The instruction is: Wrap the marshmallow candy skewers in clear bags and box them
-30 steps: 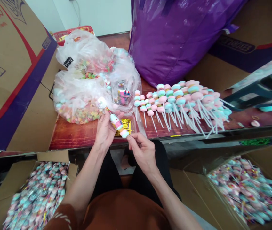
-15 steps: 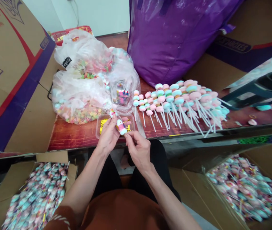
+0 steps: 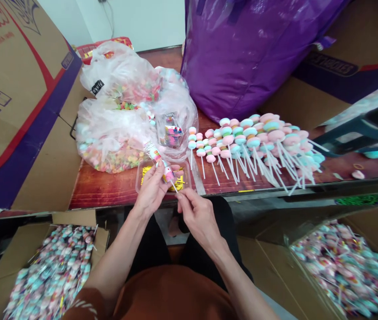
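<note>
My left hand (image 3: 151, 189) is closed around a marshmallow candy skewer (image 3: 168, 173) inside a clear printed wrapper (image 3: 152, 150), which points up and left past the fingers. From the lower end of the skewer comes a white stick (image 3: 174, 186). My right hand (image 3: 197, 215) pinches the tip of that stick between thumb and forefinger. Right behind my left hand is a shallow clear plastic tub (image 3: 138, 180) with yellow twist ties (image 3: 179, 182). To the right, unwrapped marshmallow skewers (image 3: 254, 138) lie in a pile, their white sticks toward me.
Plastic bags of sweets (image 3: 109, 133) and a packet of printed wrappers (image 3: 170, 131) sit at the back left. A purple bag (image 3: 235, 58) stands behind. Cardboard boxes of finished skewers flank my legs, one left (image 3: 55, 266), one right (image 3: 342, 266). A dark bottle (image 3: 359, 133) lies far right.
The skewer has slid further up into the wrapper, so its white stick now shows below my left hand. My right hand has moved slightly down and right, from the skewer's lower end to the stick.
</note>
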The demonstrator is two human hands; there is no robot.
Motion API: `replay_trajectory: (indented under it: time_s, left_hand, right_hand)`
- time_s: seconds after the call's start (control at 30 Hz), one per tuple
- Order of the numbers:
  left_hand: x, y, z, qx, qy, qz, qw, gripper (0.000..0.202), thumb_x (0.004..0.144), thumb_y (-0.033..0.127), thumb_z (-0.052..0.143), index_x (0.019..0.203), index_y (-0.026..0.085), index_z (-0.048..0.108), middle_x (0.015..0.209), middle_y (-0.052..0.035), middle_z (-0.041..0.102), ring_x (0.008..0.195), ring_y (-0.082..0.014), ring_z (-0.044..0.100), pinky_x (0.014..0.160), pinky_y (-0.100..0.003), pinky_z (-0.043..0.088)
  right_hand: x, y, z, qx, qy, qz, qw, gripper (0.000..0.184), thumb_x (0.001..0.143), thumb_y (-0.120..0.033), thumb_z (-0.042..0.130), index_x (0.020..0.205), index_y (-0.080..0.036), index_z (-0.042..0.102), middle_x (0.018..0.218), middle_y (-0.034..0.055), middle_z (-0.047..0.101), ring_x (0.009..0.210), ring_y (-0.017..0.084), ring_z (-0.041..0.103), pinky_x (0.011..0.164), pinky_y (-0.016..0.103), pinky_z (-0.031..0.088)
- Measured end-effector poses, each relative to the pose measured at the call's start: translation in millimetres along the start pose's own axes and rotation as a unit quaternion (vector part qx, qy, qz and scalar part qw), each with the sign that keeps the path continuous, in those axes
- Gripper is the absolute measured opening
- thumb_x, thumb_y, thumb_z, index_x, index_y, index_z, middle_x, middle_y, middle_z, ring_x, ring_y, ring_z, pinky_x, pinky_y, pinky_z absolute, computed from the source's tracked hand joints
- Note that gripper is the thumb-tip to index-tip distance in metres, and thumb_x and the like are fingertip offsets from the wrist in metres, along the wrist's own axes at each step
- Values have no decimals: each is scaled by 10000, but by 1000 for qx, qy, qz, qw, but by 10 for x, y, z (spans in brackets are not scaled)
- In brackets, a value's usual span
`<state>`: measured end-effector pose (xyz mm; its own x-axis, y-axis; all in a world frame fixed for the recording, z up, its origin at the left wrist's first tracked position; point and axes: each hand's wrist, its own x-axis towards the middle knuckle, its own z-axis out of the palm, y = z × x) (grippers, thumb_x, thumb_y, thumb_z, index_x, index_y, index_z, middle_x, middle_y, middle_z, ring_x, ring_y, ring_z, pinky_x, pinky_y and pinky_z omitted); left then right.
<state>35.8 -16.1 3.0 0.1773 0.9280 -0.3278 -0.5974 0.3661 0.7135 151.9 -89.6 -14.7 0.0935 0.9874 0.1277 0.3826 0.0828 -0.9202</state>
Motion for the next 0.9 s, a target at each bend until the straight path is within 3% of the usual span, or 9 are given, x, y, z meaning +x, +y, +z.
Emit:
replay_trajectory:
  time_s: [0.13,0.3,0.43,0.57,0.67,0.8,0.9]
  left_hand:
    - [-61,-73,-9,7,-28,-10,1000,250,829,341,747,915,131,644,899,-87,752,971,-232,732,928,-363,543]
    - [-99,-92,-6,27,-57,12,998,351,754,365,813,955,135,640,990,-112,746,1052,-263,707,948,-383,529]
    - [-91,-80,-10,49,-72,30,996,359,743,394,815,941,150,639,1013,-110,738,1041,-259,706,881,-345,544]
    - [-97,-106,-18,67,-71,39,994,371,750,424,800,964,160,649,969,-96,735,896,-215,715,668,-253,530]
    - [-118,-145,-35,103,-71,36,992,337,807,440,741,970,151,676,909,-91,733,708,-157,664,500,-205,430]
    - [-150,-160,-67,141,-52,68,986,314,851,420,699,945,122,720,866,-87,732,539,-69,501,467,-192,367]
    - [-161,-127,-80,113,-53,38,991,327,815,415,733,963,123,726,890,-94,743,485,-55,454,445,-202,363]
  right_hand:
    - [-57,11,32,80,-10,53,995,279,962,-293,504,703,-203,555,555,-53,521,491,95,462,523,226,372]
    - [-25,-15,127,109,15,49,993,288,961,-300,502,694,-199,539,569,-56,490,514,92,445,549,223,374]
    - [-4,-53,154,127,30,48,990,314,955,-313,513,662,-201,517,564,-55,479,512,94,432,545,228,367]
    - [47,-82,169,138,40,48,988,325,946,-311,523,641,-201,503,552,-56,467,507,94,420,534,232,351]
    - [120,-104,187,148,44,47,987,303,934,-301,534,649,-199,516,551,-54,472,518,98,428,545,235,360]
    - [190,-106,212,190,45,50,980,313,922,-310,556,635,-196,511,557,-49,469,536,98,425,551,234,356]
    - [172,-85,204,234,15,75,969,339,930,-354,567,638,-188,528,564,-48,478,508,83,385,514,227,319]
